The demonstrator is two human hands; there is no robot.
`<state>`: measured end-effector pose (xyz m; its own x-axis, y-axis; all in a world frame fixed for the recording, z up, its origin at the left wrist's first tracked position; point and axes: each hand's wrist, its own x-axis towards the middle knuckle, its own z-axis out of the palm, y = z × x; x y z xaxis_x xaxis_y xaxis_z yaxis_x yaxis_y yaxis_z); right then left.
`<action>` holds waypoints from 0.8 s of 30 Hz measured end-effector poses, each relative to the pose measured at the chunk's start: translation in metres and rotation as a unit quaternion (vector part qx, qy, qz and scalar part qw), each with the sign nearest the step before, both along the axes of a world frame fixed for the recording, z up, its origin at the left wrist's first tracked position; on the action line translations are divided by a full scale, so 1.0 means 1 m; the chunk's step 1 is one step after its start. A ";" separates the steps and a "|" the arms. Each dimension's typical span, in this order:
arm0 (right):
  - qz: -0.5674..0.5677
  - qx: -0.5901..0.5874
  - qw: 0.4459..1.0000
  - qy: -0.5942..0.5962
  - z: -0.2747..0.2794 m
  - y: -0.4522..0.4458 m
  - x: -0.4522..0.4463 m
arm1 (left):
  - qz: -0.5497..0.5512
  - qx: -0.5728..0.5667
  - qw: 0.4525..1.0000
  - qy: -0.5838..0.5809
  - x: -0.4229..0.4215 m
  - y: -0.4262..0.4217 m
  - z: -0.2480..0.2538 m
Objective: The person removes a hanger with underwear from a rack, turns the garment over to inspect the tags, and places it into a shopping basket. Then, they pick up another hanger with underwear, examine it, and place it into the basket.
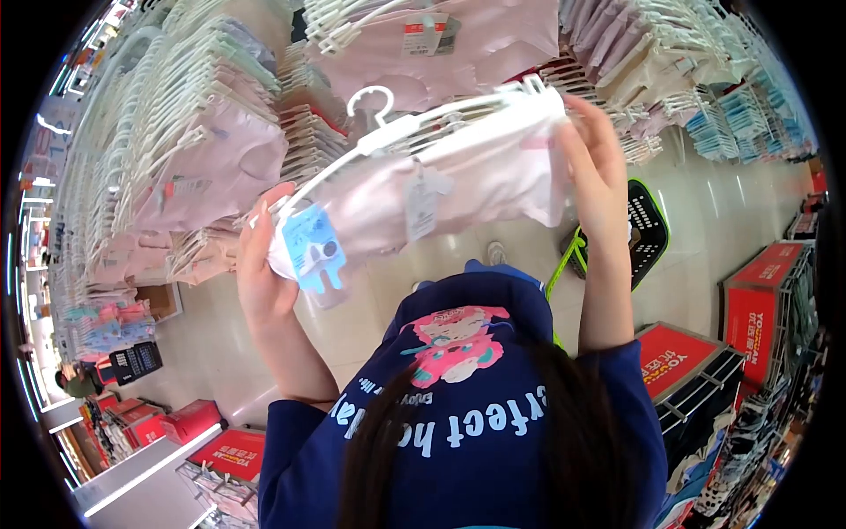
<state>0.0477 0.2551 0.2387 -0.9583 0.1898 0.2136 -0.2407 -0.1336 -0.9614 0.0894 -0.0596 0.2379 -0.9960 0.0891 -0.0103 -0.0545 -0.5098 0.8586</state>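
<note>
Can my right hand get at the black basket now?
Probably not right away: the right hand is holding one end of the pink garment, and the black basket sits lower, partly behind the forearm.

Floor (207, 353) here = pale shiny tile, kinda beige, thin seams, some glare patches. Black plastic basket (648, 231) with bright green rim sits on it, over at right, slotted sides, green handle (564, 262) slanting out toward middle. Pale shoe (496, 253) planted on tile too, well apart from basket.
</note>
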 end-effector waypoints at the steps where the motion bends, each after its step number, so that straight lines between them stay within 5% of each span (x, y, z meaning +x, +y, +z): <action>1: -0.069 0.068 0.994 0.045 0.001 -0.002 0.000 | -0.004 -0.029 1.000 0.010 0.000 0.004 0.007; 3: -0.164 0.163 0.963 0.142 0.001 -0.005 -0.002 | -0.007 -0.075 0.997 0.029 0.001 0.013 0.018; 9: 0.298 0.076 0.950 -0.050 0.015 -0.034 0.015 | 0.026 -0.297 0.949 0.100 0.015 0.041 0.040; 11: 0.332 0.056 0.937 -0.096 0.016 -0.052 0.011 | 0.042 -0.367 0.918 0.144 0.022 0.049 0.048; 16: 0.400 0.003 0.887 -0.230 0.018 -0.065 -0.015 | 0.047 -0.610 0.713 0.343 0.038 0.062 0.042; 20: 0.444 0.094 0.844 -0.286 0.015 -0.078 -0.026 | 0.033 -0.710 0.534 0.457 0.047 0.079 0.033; 23: 0.498 0.165 0.811 -0.258 0.022 -0.080 -0.032 | 0.025 -0.731 0.463 0.502 0.050 0.093 0.023; 24: 0.510 0.178 0.804 -0.247 0.027 -0.079 -0.032 | 0.037 -0.706 0.483 0.517 0.048 0.098 0.022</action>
